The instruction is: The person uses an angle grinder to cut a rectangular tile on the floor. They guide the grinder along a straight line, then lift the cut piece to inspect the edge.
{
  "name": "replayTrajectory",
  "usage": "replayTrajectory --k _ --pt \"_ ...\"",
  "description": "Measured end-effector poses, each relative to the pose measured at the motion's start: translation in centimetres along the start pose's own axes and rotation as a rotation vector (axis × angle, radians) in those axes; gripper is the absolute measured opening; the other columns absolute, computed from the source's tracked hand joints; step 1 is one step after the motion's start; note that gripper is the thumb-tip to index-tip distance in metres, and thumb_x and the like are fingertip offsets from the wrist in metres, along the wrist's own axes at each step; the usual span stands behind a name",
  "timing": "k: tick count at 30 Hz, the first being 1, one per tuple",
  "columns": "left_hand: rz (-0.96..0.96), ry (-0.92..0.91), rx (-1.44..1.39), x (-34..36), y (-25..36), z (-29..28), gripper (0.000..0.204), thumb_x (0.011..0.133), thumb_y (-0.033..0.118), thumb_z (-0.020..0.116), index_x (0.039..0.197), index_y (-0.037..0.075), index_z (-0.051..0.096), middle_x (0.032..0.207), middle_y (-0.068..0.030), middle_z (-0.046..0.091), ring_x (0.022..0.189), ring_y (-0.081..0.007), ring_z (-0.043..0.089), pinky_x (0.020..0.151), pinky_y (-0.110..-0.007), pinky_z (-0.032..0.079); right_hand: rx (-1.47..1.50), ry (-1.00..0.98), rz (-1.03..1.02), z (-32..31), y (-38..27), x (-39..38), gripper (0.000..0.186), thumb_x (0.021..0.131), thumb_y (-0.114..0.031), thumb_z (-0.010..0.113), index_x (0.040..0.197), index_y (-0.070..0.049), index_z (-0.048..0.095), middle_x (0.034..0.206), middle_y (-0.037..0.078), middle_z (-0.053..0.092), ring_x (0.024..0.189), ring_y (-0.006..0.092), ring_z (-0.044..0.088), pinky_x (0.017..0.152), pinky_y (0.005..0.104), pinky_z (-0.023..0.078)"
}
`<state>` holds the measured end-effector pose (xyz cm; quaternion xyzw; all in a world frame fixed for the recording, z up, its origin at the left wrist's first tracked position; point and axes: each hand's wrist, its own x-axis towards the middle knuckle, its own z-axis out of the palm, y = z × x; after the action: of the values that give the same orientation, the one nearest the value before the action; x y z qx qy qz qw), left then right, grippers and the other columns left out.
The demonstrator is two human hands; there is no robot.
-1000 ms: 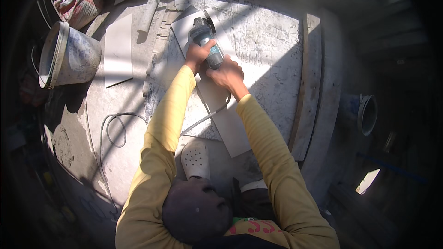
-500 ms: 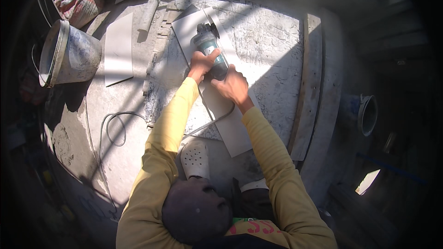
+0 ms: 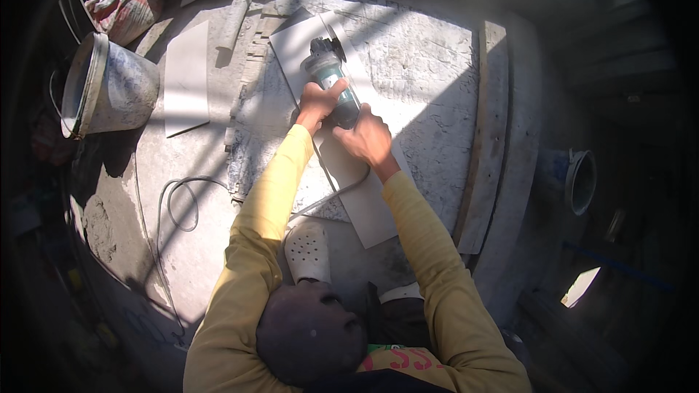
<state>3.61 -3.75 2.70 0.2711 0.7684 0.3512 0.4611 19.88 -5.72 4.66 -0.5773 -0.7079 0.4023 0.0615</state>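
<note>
An angle grinder with a teal body is held in both hands, its dark disc set at the right of its head. My left hand wraps round the middle of the body, thumb across the top. Farther back, my right hand is closed on the dark rear end. Beneath the tool lies a long pale tile, running from the far side of the white-stained board toward my feet. The disc meets the tile near its far end; whether it has cut through cannot be made out.
The grinder's cord runs left, looping on the floor. Another pale tile lies left, beside a tipped bucket and a sack. A wooden plank borders the board's right. My pale clog stands at its near edge.
</note>
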Motion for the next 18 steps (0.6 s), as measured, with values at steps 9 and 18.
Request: replayTrajectory --k 9,18 --pt "0.116 -0.011 -0.21 4.5 -1.1 -0.2 0.045 0.084 0.038 0.083 0.102 -0.003 0.077 0.097 -0.0143 0.078 0.085 -0.0227 0.075 0.078 -0.037 0.058 -0.035 -0.051 0.054 -1.2 -2.5 2.5 0.073 0.075 -0.046 0.079 0.117 0.01 0.06 0.106 0.033 0.074 0.101 0.0476 0.074 0.091 0.0498 0.06" --pt "0.114 0.005 -0.191 2.8 -0.4 -0.1 0.046 0.084 0.037 0.084 0.102 -0.004 0.077 0.096 -0.0144 0.078 0.083 -0.0218 0.075 0.076 -0.038 0.058 -0.034 -0.064 0.058 -1.4 -2.2 1.7 0.073 0.076 -0.046 0.078 0.118 0.01 0.059 0.106 0.033 0.074 0.102 0.0476 0.074 0.092 0.0498 0.059"
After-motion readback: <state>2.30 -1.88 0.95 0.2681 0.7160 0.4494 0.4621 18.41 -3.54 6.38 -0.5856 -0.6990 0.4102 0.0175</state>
